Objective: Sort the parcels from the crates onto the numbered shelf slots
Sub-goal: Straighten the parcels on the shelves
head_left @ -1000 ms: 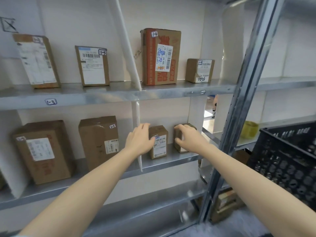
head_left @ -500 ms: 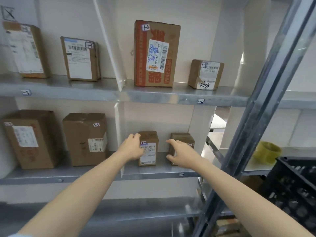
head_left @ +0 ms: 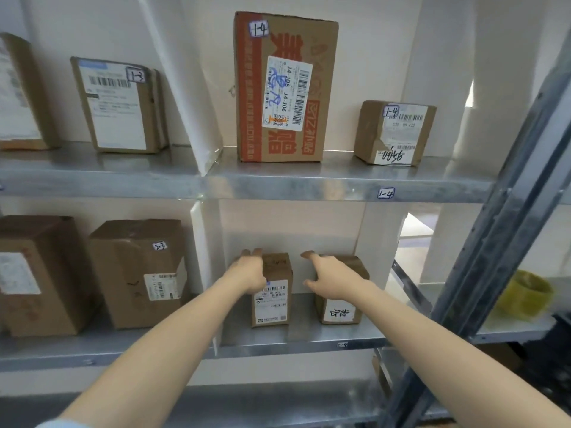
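Two small brown parcels stand side by side on the lower metal shelf [head_left: 278,344]. The left parcel [head_left: 273,304] carries a printed barcode label. My left hand [head_left: 247,273] holds it at its upper left corner, fingers along the side and thumb on the front. The right parcel [head_left: 343,312] has a handwritten white label. My right hand [head_left: 335,279] rests on its upper left part, index finger and thumb spread and fairly straight. Both forearms reach in from below.
A tall orange-printed box [head_left: 284,88] and a small box [head_left: 392,134], both marked 1-4, stand on the upper shelf. Larger parcels [head_left: 139,273] fill the slots to the left, past a white divider [head_left: 204,257]. A grey steel upright [head_left: 494,242], yellow tape roll [head_left: 525,295] and black crate [head_left: 556,366] are at the right.
The camera has come closer to the shelf. My right hand has slid from the right parcel's front to its upper left. My left hand stays at the left parcel.
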{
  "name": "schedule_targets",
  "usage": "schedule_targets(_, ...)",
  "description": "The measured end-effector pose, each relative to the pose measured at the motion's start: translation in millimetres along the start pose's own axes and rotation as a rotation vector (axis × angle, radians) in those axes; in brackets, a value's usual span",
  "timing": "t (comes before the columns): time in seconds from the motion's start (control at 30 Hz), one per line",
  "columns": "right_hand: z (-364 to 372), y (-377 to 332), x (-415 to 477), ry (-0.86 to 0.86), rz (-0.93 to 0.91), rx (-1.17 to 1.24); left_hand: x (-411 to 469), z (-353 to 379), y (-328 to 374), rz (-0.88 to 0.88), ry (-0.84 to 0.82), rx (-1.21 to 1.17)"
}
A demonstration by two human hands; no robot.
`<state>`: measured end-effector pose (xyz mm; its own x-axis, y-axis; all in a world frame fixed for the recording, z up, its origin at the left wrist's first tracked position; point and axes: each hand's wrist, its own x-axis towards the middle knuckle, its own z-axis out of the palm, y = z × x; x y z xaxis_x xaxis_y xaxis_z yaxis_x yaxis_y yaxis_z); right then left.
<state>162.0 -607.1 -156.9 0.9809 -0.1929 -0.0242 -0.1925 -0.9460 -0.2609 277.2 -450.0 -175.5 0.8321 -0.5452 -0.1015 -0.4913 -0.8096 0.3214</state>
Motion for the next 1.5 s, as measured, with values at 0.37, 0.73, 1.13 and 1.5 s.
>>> schedule_targets(0.37, 23.0, -6.4, 42.8, -0.189, -0.132, -0.04, 24.9, 8.3, -11.6, -0.005, -0.109, 0.003)
schedule_targets(0.73, 19.3, 7.4, 50.7, -0.186, -0.229, -0.046, 27.7, 12.7, -13.8, -0.034, -0.027, -0.046)
schedule_targets(1.13, -12.8, 103.3, 33.8, -0.01, -0.002, 0.018, 39.9, 18.3, 57.8, 0.175, 0.227, -0.262)
schedule_targets(1.5, 4.4, 148.1, 15.8, -0.088, 0.076, 0.007, 49.7, 73.4, 103.1, 0.242, 0.146, -0.261)
